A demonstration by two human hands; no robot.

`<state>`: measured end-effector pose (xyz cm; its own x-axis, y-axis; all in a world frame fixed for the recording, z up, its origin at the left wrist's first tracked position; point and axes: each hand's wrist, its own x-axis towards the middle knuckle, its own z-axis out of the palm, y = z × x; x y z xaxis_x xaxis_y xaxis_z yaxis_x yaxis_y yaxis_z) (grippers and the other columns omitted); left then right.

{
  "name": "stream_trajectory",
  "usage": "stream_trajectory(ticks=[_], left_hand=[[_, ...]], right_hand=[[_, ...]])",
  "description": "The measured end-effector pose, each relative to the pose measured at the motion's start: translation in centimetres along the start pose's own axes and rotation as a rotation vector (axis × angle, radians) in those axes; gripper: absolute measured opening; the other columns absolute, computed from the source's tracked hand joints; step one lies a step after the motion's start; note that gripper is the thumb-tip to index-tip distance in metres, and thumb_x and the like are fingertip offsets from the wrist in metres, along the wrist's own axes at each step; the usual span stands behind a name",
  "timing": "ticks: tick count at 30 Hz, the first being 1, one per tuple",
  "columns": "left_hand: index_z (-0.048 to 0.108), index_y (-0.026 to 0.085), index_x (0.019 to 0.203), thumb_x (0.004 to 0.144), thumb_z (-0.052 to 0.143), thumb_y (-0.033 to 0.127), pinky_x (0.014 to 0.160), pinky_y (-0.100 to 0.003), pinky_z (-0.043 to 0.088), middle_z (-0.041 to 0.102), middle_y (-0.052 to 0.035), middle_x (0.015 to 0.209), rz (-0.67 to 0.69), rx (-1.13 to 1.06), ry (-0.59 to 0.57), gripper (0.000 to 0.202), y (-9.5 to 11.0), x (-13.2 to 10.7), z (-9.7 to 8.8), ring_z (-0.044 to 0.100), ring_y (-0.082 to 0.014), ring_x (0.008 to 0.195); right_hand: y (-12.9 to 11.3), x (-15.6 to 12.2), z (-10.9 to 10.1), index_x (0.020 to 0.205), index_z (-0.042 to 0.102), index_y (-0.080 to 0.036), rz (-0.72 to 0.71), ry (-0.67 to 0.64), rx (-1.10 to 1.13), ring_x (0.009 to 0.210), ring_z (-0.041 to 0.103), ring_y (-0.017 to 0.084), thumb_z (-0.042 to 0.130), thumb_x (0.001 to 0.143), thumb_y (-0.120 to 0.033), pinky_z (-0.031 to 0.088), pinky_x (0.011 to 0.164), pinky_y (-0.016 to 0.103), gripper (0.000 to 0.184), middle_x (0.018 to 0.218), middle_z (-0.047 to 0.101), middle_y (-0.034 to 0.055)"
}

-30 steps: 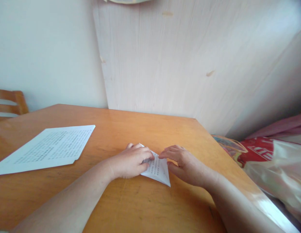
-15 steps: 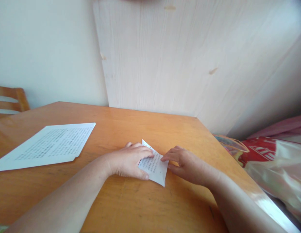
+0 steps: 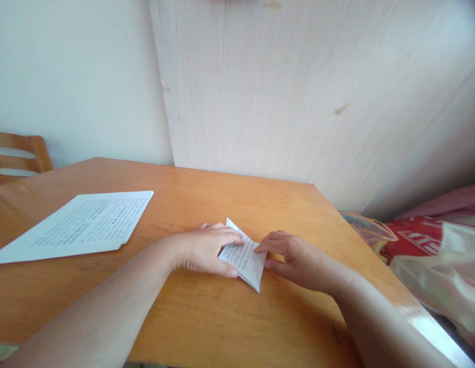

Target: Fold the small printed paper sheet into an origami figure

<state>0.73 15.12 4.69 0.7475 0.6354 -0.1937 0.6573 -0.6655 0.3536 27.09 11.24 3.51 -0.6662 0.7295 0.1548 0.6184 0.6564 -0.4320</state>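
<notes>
A small folded piece of printed white paper [image 3: 244,259] lies on the orange wooden table [image 3: 207,199], pointed at its near and far ends. My left hand [image 3: 205,249] curls over its left side, fingers and thumb pinching the paper's edge. My right hand [image 3: 294,258] holds the right side, fingertips pressed on top and thumb at the edge. Both forearms rest along the table toward me.
A flat printed sheet [image 3: 78,225] lies on the table's left part. A wooden chair back [image 3: 21,158] stands at the far left. A pale wooden board [image 3: 283,87] leans behind the table. Red and clear plastic bags [image 3: 425,260] lie past the table's right edge.
The folded paper has been narrowed and turned slightly, its near tip shifting left. Both hands stayed on it, with the left thumb now under the edge.
</notes>
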Motion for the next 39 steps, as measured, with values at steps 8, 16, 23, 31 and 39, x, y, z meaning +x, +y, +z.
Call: stream_trajectory(ticks=[8, 16, 23, 31, 39], left_hand=[[0.052, 0.034, 0.137, 0.076, 0.063, 0.042, 0.109, -0.048, 0.038, 0.055, -0.0038, 0.143, -0.081, 0.033, 0.004, 0.062, 1.0, -0.2, 0.0, 0.048, -0.0306, 0.131], [0.057, 0.031, 0.131, 0.080, 0.057, 0.038, 0.113, -0.052, 0.032, 0.052, -0.0034, 0.148, -0.040, 0.083, 0.030, 0.051, 1.9, -0.3, 0.4, 0.045, -0.0309, 0.135], [0.056, 0.030, 0.130, 0.077, 0.060, 0.036, 0.111, -0.051, 0.033, 0.055, -0.0044, 0.145, -0.030, 0.052, 0.052, 0.053, 1.9, -0.3, 0.4, 0.049, -0.0304, 0.131], [0.055, 0.030, 0.132, 0.079, 0.059, 0.036, 0.110, -0.051, 0.034, 0.055, -0.0049, 0.145, -0.029, 0.065, 0.053, 0.054, 2.1, -0.5, 0.3, 0.047, -0.0312, 0.133], [0.058, 0.030, 0.127, 0.078, 0.059, 0.036, 0.110, -0.051, 0.035, 0.056, -0.0041, 0.144, -0.038, 0.057, 0.063, 0.049, 2.1, -0.4, 0.4, 0.048, -0.0306, 0.132]], right_hand=[[-0.5, 0.1, -0.3, 0.103, 0.073, -0.023, 0.029, -0.002, -0.013, 0.094, 0.063, 0.020, 0.062, 0.089, -0.014, 0.048, 0.084, 0.033, 0.020, 0.100, 0.072, 0.0035], [-0.5, 0.1, -0.2, 0.107, 0.073, -0.025, 0.048, 0.006, -0.049, 0.093, 0.062, 0.020, 0.063, 0.088, -0.016, 0.047, 0.085, 0.034, 0.023, 0.098, 0.073, 0.0030], [-1.6, 0.1, 0.0, 0.101, 0.072, -0.026, 0.042, 0.074, -0.076, 0.097, 0.061, 0.021, 0.065, 0.087, -0.021, 0.044, 0.089, 0.037, 0.016, 0.097, 0.072, 0.0031], [-3.0, 0.1, 0.4, 0.090, 0.077, -0.028, 0.102, 0.077, -0.189, 0.093, 0.059, 0.025, 0.076, 0.082, -0.039, 0.037, 0.087, 0.041, 0.013, 0.089, 0.072, 0.0047], [-3.4, 0.5, 1.2, 0.087, 0.074, -0.025, 0.120, 0.015, -0.193, 0.091, 0.058, 0.023, 0.074, 0.082, -0.034, 0.036, 0.086, 0.039, 0.011, 0.085, 0.070, 0.0030]])
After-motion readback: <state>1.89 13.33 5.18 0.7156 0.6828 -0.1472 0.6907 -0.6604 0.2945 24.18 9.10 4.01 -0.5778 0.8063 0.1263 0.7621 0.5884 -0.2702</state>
